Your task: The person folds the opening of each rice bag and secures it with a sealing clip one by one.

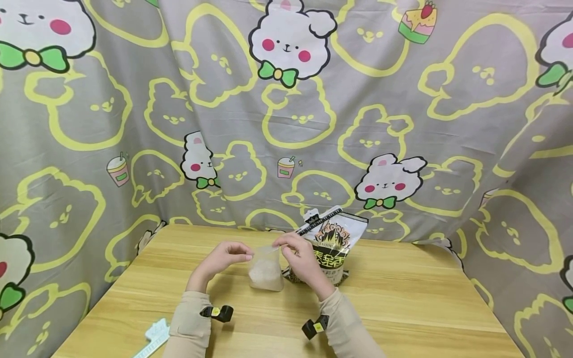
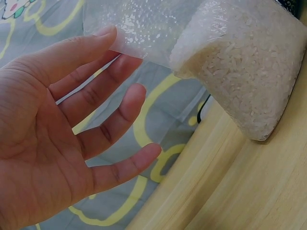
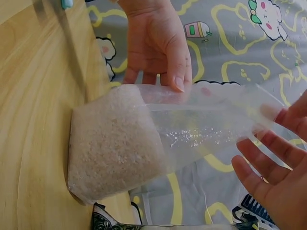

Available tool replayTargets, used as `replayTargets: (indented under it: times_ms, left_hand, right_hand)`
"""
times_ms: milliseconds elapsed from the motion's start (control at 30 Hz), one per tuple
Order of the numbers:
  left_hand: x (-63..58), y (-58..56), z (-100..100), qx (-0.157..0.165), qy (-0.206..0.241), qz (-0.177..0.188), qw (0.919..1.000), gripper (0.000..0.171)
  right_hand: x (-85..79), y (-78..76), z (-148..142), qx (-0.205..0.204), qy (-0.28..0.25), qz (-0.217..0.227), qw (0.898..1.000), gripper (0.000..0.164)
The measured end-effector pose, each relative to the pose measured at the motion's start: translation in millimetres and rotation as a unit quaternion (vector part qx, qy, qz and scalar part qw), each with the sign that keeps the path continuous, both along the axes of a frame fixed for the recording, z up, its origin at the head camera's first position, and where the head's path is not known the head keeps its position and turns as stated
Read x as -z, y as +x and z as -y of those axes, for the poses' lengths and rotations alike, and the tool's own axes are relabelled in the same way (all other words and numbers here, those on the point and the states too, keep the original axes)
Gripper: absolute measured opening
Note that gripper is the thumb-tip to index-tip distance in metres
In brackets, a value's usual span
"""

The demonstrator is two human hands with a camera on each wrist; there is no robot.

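A clear plastic bag of white rice stands on the table between both hands, its lower part full and its upper part see-through and loose. My left hand pinches the bag's side edge between thumb and forefinger; in the left wrist view its other fingers spread away from the plastic. Up at the bag's top, the fingertips of my right hand pinch the film, as the right wrist view shows. Rice grains press against the plastic and fill out the bottom corners.
Behind my right hand stands a larger printed packet with a black-and-white sealing clip across its top. A pale blue clip lies at the table's near left. A patterned curtain hangs close behind the wooden table.
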State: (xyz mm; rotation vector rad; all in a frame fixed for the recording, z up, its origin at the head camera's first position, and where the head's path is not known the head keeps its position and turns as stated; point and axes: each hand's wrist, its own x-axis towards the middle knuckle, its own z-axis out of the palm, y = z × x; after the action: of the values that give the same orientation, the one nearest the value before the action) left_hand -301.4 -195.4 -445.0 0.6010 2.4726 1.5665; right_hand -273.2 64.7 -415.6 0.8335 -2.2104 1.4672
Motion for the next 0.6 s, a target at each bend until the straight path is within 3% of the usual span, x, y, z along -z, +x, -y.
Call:
replayTargets:
  times_ms: [133,600]
  left_hand:
    - [-0.7,0.9,0.0,-0.001,-0.003,-0.001,1.0000,0.031]
    - [-0.8,0.7,0.3,0.001,0.000,-0.003,1.0000,0.028]
  right_hand:
    - [0.3,0.9,2.8,-0.010,-0.011,0.006,1.000,0.011]
    - [5.1,-1.2,7.1,-0.009,-0.019,-0.020,1.000,0.016]
